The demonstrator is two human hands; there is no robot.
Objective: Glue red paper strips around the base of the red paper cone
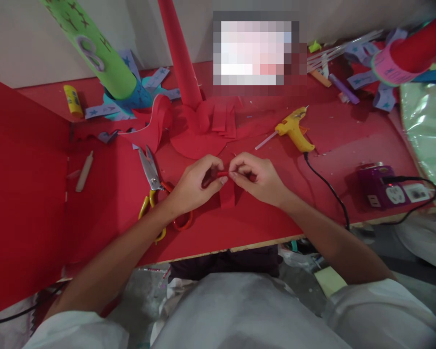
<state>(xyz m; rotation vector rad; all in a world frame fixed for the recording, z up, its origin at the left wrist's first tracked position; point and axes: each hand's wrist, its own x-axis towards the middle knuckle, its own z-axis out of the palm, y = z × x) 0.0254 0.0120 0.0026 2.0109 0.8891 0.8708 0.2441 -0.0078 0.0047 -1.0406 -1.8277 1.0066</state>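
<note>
Between their fingertips, my left hand (199,182) and my right hand (259,177) pinch a small rolled red paper strip (223,173) above the red table. Both hands are closed on it, one at each end. Just below lies a flat red paper strip (227,196), partly under my fingers. Beyond my hands a red paper cone (183,58) stands upright on a round red paper base (196,145), with several folded red strips (223,118) beside it. Scissors with yellow handles (150,174) lie left of my left hand, near an orange scissor handle (185,223) partly hidden by my forearm.
A yellow glue gun (296,131) with a glue stick in it lies at right, its cord running to a purple power socket (381,186). At back left stand a green paper tube (101,53) and a yellow glue bottle (73,101). A red panel (22,194) rises at left.
</note>
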